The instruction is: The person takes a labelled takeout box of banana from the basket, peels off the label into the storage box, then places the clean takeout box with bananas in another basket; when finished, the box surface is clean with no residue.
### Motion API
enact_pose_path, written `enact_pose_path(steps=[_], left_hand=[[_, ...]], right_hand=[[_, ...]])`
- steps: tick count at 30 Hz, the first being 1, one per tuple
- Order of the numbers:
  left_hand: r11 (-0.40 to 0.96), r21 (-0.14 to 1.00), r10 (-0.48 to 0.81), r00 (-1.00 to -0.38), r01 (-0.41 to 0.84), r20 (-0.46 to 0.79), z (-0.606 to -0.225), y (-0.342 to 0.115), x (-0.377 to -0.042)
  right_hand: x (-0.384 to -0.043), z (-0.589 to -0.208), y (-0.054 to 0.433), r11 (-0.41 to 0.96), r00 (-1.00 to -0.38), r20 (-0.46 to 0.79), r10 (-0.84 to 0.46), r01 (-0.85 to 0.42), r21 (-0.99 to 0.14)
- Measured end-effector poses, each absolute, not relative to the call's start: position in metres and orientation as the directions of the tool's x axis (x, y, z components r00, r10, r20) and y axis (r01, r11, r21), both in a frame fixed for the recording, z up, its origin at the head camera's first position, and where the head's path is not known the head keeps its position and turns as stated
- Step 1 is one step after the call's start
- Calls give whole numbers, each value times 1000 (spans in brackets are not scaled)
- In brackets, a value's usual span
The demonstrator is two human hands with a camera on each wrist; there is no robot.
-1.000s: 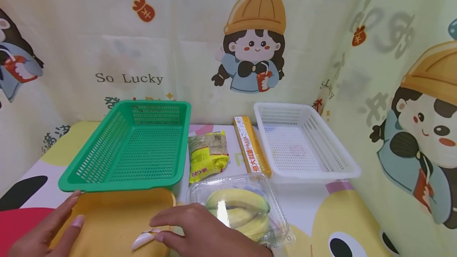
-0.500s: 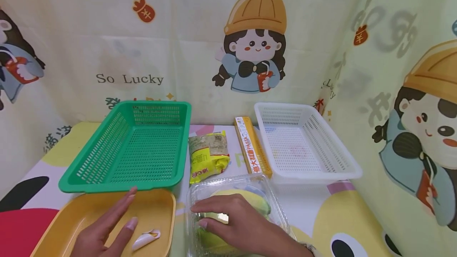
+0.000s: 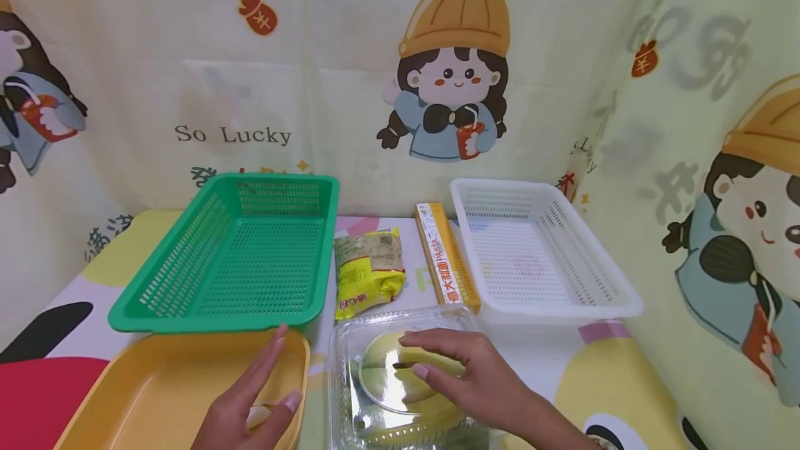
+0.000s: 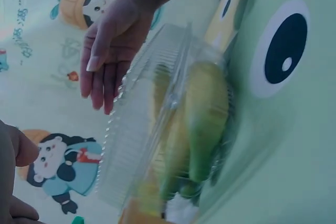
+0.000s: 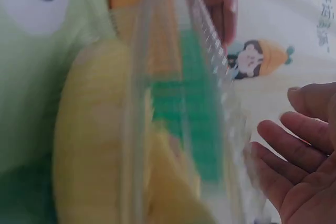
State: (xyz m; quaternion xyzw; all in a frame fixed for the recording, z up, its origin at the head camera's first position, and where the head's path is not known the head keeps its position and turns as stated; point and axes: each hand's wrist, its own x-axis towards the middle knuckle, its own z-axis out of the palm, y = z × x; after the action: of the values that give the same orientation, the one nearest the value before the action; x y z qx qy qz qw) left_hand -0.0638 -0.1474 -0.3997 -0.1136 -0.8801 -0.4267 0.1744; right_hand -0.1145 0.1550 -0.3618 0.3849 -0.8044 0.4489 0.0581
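A clear plastic clamshell box (image 3: 350, 394) holding bananas (image 3: 381, 360) stands at the front middle. My right hand (image 3: 481, 384) hovers over its lid in the head view, fingers loosely bent, with nothing in them. To the left, my left hand (image 3: 246, 401) is held over the orange tray (image 3: 156, 387), fingers extended and thumb apart. A small curled white piece (image 3: 257, 414) lies in the tray, partly hidden behind that hand. In the right wrist view the right hand (image 5: 302, 156) has spread fingers beside the box's ridged edge; bananas (image 5: 94, 145) show through the plastic.
Behind the tray stands a green basket (image 3: 225, 325), overlapping its far edge. A yellow food packet (image 3: 369, 273) and a pasta box (image 3: 445, 255) lie between it and a white basket (image 3: 550, 311). Printed curtains (image 3: 344, 110) close off the back and sides.
My right hand has moved right, from the white piece in the tray to above the clamshell box. My left hand has moved rightward across the tray. The white piece stays in the tray.
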Motion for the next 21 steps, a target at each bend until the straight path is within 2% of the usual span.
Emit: enact_pose_path(steps=[3,5,13,17,21], left_hand=[[645,719,50,-953,258,297,-400,-144,-62],[653,716,62,-959,247,275,-400,-140,-61],[565,749,149,-936,346,320,-406,-126,-58],[509,692,256,-858,512,446,-418,-124,-65],[291,661,361,-720,691,593,-430,-123,-77]], right_hand=[[-115,-366,169,357,-727,445,-522,-661,-660],[-114,-369,178,390,-735,456,-502,-663,-639],[-112,-380,206,438,-760,454,-465,-643,-628],[-108,-385,215,503,-795,438,-420,-605,-617],[-104,-390,221,559,-822,420,-383,-569,-603]])
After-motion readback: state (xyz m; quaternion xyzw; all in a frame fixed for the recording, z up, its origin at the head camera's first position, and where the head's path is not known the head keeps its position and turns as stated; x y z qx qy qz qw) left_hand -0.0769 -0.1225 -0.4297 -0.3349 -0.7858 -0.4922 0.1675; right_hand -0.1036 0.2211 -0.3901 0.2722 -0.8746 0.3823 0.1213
